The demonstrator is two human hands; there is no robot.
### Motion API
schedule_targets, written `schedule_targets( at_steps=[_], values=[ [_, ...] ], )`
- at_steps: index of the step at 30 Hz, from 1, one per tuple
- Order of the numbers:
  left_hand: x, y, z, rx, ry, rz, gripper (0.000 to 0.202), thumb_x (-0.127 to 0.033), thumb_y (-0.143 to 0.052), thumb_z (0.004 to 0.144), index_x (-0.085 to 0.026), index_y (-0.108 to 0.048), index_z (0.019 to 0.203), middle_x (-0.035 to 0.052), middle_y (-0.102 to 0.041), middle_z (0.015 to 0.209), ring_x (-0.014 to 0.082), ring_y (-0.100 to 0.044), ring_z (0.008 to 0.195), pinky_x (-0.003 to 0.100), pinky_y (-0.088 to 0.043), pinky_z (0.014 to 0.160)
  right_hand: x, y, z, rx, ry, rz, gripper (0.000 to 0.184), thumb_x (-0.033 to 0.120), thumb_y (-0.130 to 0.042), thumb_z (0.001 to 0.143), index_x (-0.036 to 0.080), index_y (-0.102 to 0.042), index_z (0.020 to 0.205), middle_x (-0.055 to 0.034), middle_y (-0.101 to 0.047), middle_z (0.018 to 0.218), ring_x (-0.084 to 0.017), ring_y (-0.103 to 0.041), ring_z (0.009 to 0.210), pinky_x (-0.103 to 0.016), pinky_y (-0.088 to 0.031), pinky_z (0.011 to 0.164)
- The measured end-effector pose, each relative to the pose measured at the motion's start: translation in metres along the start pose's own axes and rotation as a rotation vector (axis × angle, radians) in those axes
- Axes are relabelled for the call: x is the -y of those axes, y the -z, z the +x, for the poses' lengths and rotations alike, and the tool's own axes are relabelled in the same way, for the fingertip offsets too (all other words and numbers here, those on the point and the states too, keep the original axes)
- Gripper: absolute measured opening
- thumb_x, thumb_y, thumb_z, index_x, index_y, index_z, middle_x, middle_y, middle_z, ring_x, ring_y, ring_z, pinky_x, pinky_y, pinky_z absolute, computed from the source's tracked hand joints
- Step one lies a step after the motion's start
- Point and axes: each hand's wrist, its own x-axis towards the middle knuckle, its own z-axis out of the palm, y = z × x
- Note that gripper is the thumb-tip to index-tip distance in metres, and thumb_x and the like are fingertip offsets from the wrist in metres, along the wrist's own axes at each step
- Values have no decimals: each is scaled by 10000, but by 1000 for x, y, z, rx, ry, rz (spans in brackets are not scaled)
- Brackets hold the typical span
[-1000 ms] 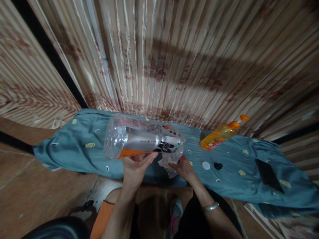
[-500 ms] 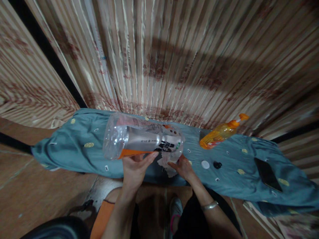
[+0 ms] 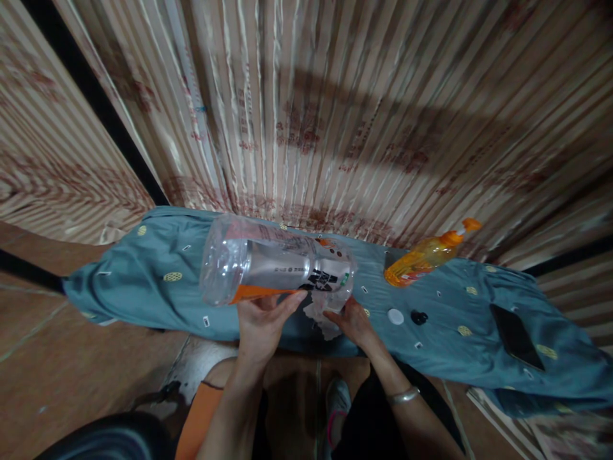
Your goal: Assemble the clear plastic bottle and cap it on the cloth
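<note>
A large clear plastic bottle (image 3: 224, 265) lies sideways in the air above the cloth, with a silver, orange and black printed label (image 3: 280, 263) around it. My left hand (image 3: 261, 319) is closed on its underside, thumb pressed along the label's lower edge. At the bottle's right end is my right hand (image 3: 353, 322), its thumb and fingers closed on a ragged, pale, thin sheet (image 3: 326, 324) that hangs below the label. Whether this sheet is part of the label I cannot tell. The right fingertips are partly hidden.
A blue-green patterned cloth (image 3: 172, 303) covers the narrow bench. On it are an orange pump bottle (image 3: 421, 259) lying tilted, a white round cap (image 3: 395, 316), a small black object (image 3: 419, 317) and a black phone (image 3: 516, 337). A striped curtain (image 3: 306, 115) hangs behind.
Hands and bottle hold nearly the same pose. The whole view has shifted very slightly; nothing has been let go or newly taken.
</note>
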Motion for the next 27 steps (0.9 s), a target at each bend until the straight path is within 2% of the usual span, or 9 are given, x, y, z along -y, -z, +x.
schedule_targets(
  at_steps=[5, 10, 16, 23, 27],
  values=[
    [5, -1, 2, -40, -23, -50, 372, -171, -939, 488, -186, -680, 755, 33, -731, 598, 302, -779, 792, 433, -639, 879, -2, -1, 1, 5, 2, 18, 668, 290, -744, 742, 217, -516, 1366, -104, -729, 1220, -326, -715, 1104, -495, -573, 957],
    [5, -2, 1, -26, -86, 21, 320, -258, -927, 510, -187, -666, 681, 32, -727, 584, 287, -780, 744, 421, -647, 848, -1, -1, 0, -6, 3, -2, 642, 302, -743, 743, 208, -535, 1344, -119, -726, 1228, -346, -708, 1119, -522, -569, 961],
    [3, -1, 0, -28, -113, 73, 293, -240, -926, 521, -194, -665, 645, 44, -731, 592, 280, -775, 733, 398, -658, 807, -2, -2, 0, -9, 4, 2, 645, 308, -751, 744, 201, -538, 1343, -126, -718, 1252, -352, -694, 1146, -510, -567, 969],
    [3, 2, 1, 46, -136, 122, 259, -295, -895, 583, -175, -703, 710, 68, -763, 698, 283, -777, 801, 392, -651, 841, 0, 0, -2, 8, 0, -4, 674, 304, -739, 768, 200, -497, 1389, -121, -732, 1215, -326, -721, 1093, -485, -589, 930],
    [3, 3, 1, 33, -136, 145, 275, -295, -910, 572, -199, -707, 730, 57, -765, 713, 289, -773, 871, 377, -654, 836, -2, 1, -1, 27, 0, -16, 678, 308, -744, 761, 200, -501, 1384, -121, -727, 1224, -327, -720, 1100, -489, -589, 932]
  ],
)
